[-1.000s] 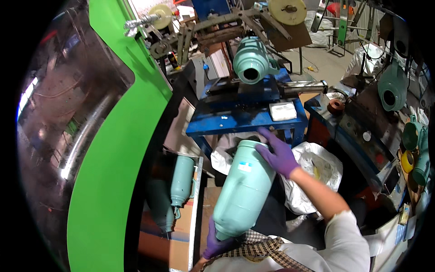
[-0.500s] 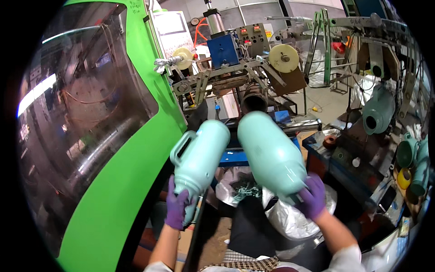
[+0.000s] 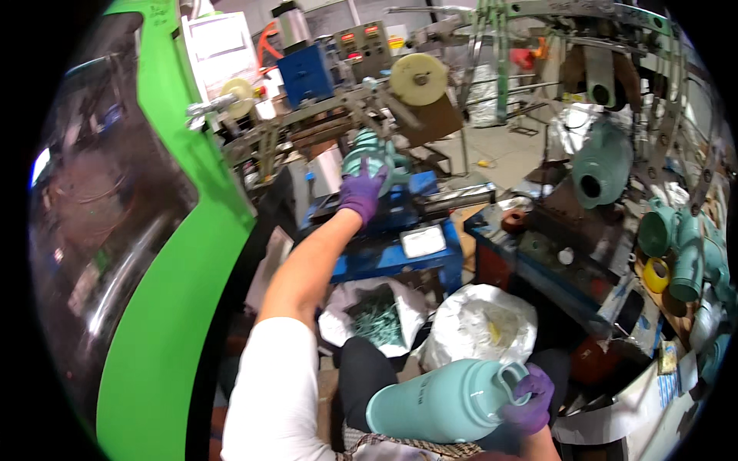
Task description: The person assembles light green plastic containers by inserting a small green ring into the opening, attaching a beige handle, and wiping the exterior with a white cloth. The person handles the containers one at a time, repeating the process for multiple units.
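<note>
My left arm reaches forward to the machine. The left hand (image 3: 363,192), in a purple glove, has its fingers spread around the end of a teal plastic jug (image 3: 367,150) seated at the machine's fixture. That jug's handle faces right, and its far end is partly hidden. Low over my lap, a second teal jug (image 3: 438,399) lies on its side, its base to the left. At its neck end, my right hand (image 3: 530,401), also gloved in purple, closes around the handle loop.
A green-framed machine door (image 3: 165,300) stands at left. Below the blue bench (image 3: 377,265) sit a bag of teal scraps (image 3: 377,315) and a white plastic bag (image 3: 480,323). Another jug (image 3: 603,165) hangs at right, near several teal parts (image 3: 688,253) and a yellow ring (image 3: 656,275).
My left hand has moved forward to the machine fixture with a jug. My right hand has come down and back, bringing the other jug over my lap. The view has turned right.
</note>
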